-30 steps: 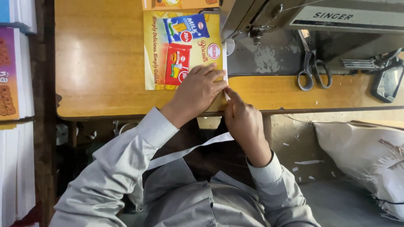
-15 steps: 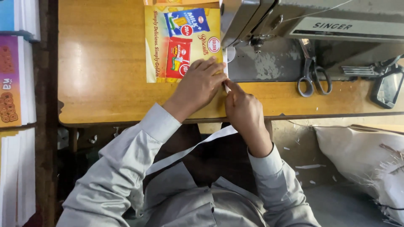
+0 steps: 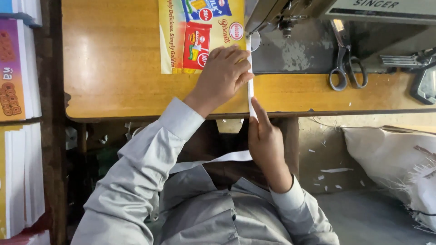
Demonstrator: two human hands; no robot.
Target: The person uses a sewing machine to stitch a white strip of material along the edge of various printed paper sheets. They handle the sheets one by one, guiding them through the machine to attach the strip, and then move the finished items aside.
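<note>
left hand (image 3: 223, 77): flat, palm down, fingers spread, pressing on the near right corner of the printed sheet; fingertips touch the white strip
right hand (image 3: 265, 138): at the near edge of the worktop, index finger stretched out along the white strip, pinching its near end; other fingers curled, grip partly hidden
printed sheet (image 3: 190, 36): yellow, with red and blue snack-pack pictures; lies flat on the worktop near the far edge, its right side against the sewing machine
white strip (image 3: 250, 88): narrow, runs along the right edge of the printed sheet from the machine's needle area down past the near edge of the worktop
worktop (image 3: 113, 68): wooden, orange-brown, glossy
sewing machine (image 3: 309, 18): grey metal, far right part of the worktop; head overhangs the sheet's right edge
scissors (image 3: 345, 63): dark handles, lying on the machine bed, well right of the hands
stacks of printed sheets (image 3: 18, 77): left of the worktop, off its left edge, white edges showing
white sack (image 3: 395, 159): on the floor, right of the person, below the near edge of the worktop
paper scraps (image 3: 334, 171): small white bits on the floor beside the sack
sleeves (image 3: 150, 159): grey shirt, both arms
</note>
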